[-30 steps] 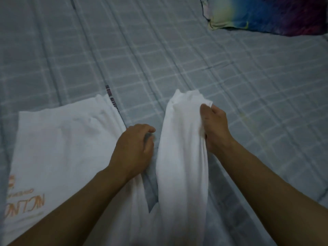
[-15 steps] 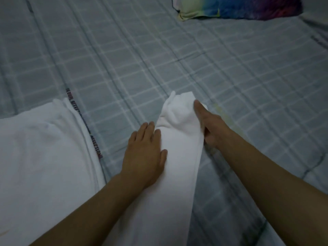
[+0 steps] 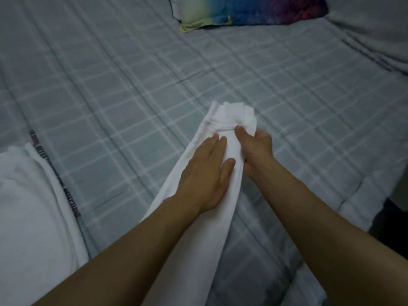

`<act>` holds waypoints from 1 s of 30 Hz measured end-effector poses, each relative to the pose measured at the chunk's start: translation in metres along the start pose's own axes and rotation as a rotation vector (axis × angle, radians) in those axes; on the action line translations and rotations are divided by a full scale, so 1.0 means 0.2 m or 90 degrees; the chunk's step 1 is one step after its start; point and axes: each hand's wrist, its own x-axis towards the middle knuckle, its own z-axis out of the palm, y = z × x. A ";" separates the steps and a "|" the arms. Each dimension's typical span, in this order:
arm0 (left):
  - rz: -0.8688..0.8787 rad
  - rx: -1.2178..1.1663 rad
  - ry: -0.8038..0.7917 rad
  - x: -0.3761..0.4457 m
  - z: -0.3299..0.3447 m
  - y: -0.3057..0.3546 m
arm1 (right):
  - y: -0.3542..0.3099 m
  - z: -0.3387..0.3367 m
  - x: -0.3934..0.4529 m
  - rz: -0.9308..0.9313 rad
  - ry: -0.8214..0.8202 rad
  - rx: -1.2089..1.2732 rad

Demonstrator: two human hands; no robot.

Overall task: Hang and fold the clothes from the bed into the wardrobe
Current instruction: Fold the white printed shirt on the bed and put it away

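Note:
A white garment (image 3: 223,117) lies as a long narrow strip on the checked grey bedsheet (image 3: 110,85), running from the bottom middle up to a bunched end at the centre. My left hand (image 3: 205,173) lies flat on the strip with straight fingers, pressing it down. My right hand (image 3: 256,149) grips the strip's right edge just below the bunched end, thumb on top. A second white garment (image 3: 28,206) with a dark printed band along its edge lies spread at the left.
A rainbow-coloured pillow (image 3: 249,12) sits at the top of the bed. A pale blanket or sheet (image 3: 375,29) is heaped at the top right. The bed's edge and a dark floor (image 3: 390,219) show at the right.
Both hands slid further up the white strip toward its bunched end. The left hand went from curled beside the strip to flat on it. The view shifted left.

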 end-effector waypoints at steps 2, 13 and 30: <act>-0.044 0.026 -0.063 0.02 0.09 0.00 | 0.09 -0.06 0.00 0.077 0.003 -0.035; -0.142 -0.247 0.003 0.03 0.16 0.08 | 0.15 -0.14 -0.13 -0.066 -0.043 -0.201; -0.027 -0.942 0.161 -0.51 -0.93 0.03 | -0.40 0.60 -1.06 -0.415 -0.397 -0.233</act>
